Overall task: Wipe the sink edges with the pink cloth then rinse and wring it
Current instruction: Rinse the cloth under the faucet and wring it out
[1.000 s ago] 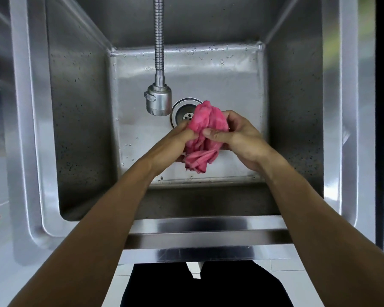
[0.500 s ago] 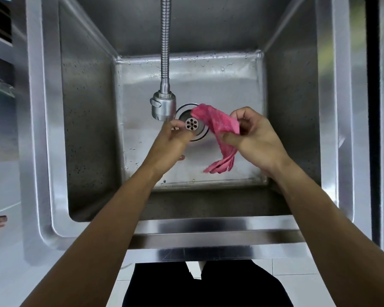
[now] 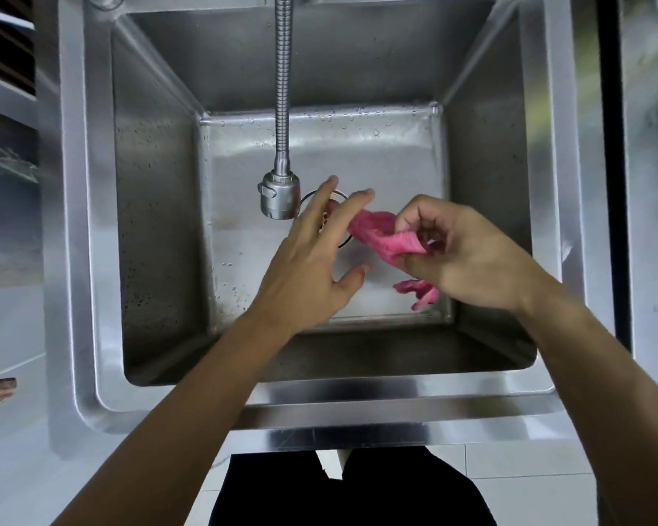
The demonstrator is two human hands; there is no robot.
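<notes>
1 pink cloth (image 3: 386,237) hangs above the basin of 1 steel sink (image 3: 92,260), pinched by the right hand (image 3: 468,256) at 3 o'clock. The left hand (image 3: 312,260) — fingers spread, holding nothing — covers 1 drain (image 3: 342,242) beside 1 faucet head (image 3: 280,195).

— What have you got over the steel sink (image 3: 559,191)?

— My right hand (image 3: 468,260) pinches the pink cloth (image 3: 386,237); 1 end dangles below it.

— And your left hand (image 3: 312,260)?

— Fingers spread, holding nothing, just beside the faucet head (image 3: 280,197), above the drain (image 3: 342,242).
</notes>
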